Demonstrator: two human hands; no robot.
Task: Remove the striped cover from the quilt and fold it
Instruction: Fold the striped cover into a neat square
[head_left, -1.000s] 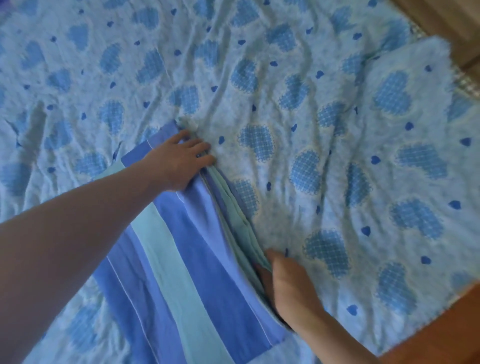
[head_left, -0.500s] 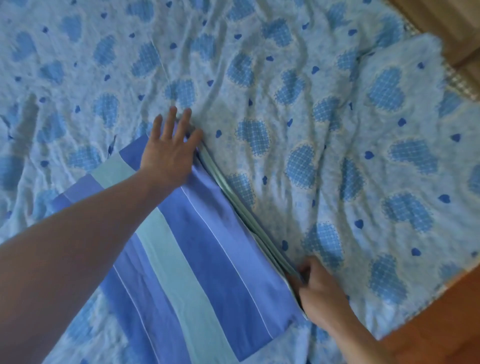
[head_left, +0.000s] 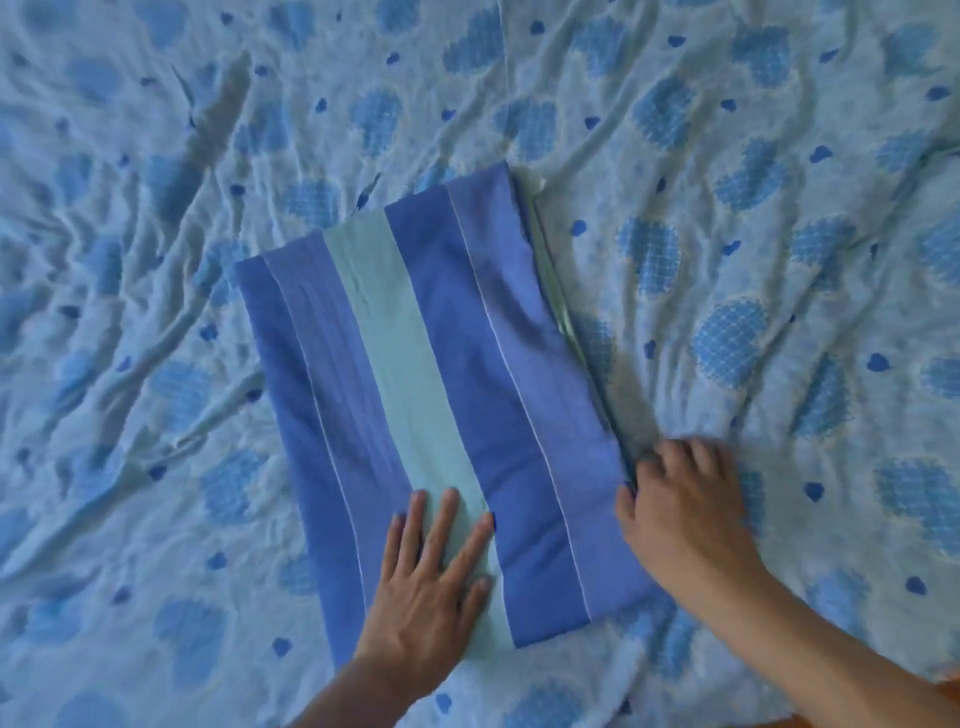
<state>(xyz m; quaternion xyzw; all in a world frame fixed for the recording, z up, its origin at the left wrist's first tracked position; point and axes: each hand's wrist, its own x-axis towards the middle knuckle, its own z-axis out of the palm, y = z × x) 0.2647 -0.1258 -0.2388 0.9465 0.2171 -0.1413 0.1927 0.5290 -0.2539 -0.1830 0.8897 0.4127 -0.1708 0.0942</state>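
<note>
Striped cover (head_left: 441, 395) folded into thick rectangle, blue bands beside one pale green band, lying on heart-print quilt (head_left: 727, 260), left hand (head_left: 431, 587) flat on near end, fingers spread, right hand (head_left: 680, 504) at right edge, fingers curled.

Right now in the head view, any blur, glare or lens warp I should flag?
Head view: the right hand is smeared by motion blur at the fingers, while the left hand is sharper. The striped cover reads clearly, but its straight stripes bow, a wide-angle warp. No glare; soft, even bluish light, with gentle shadows in the wrinkles of the heart-print sheet.
</note>
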